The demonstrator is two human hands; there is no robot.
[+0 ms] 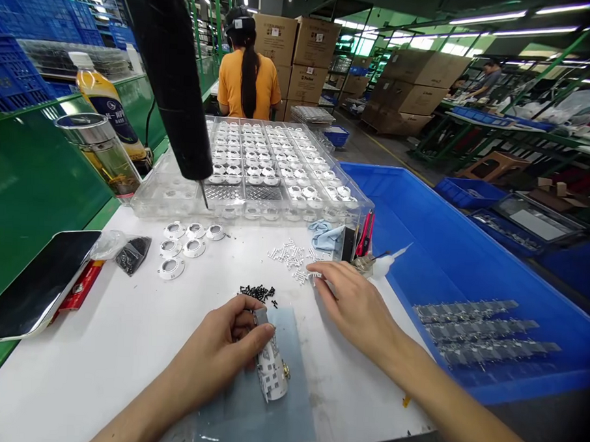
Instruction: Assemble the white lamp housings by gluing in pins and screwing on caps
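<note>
My left hand (228, 342) is closed around a white cylindrical part (271, 370) with small dark squares on its side, a grey top and a brass-coloured piece at its right. It is held tilted over a pale blue mat (291, 410). Just beyond the fingers lies a pile of black screws (257, 292). At the edge of a scatter of small white pins (288, 256), my right hand (353, 302) has index finger and thumb apart. Several white ring-shaped parts (170, 268) lie to the left.
A black electric screwdriver (171, 79) hangs point down above the table. Behind are clear trays (246, 212) of white parts. A blue bin (469, 268) with grey strips stands at right. A phone (38, 281) and a bottle (109, 105) are at left.
</note>
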